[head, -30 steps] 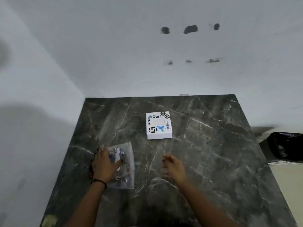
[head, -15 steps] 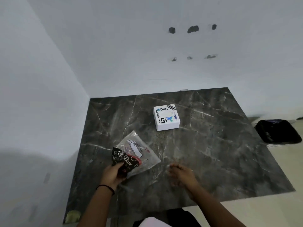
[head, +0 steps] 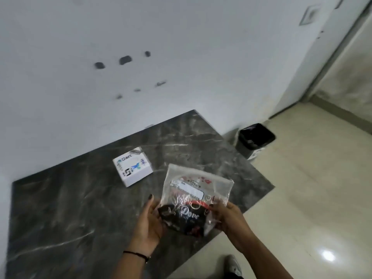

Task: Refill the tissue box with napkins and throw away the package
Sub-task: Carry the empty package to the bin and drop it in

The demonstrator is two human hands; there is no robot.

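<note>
While both hands grip the package (head: 196,200) above the surface (head: 66,214), left hand (head: 150,220) and right hand (head: 228,216) closed on its lower corners, the bin (head: 254,137) lies at two o'clock, nearer the right; the tissue box (head: 131,167) at ten.

Clear crinkled napkin package (head: 196,198) held above the table, white stickered tissue box (head: 132,169) beyond

Wall (head: 181,37): pale grey, dark holes, upper frame
Table (head: 70,208): dark veined marble, lower left
Floor (head: 312,188): glossy beige tile, right
</note>
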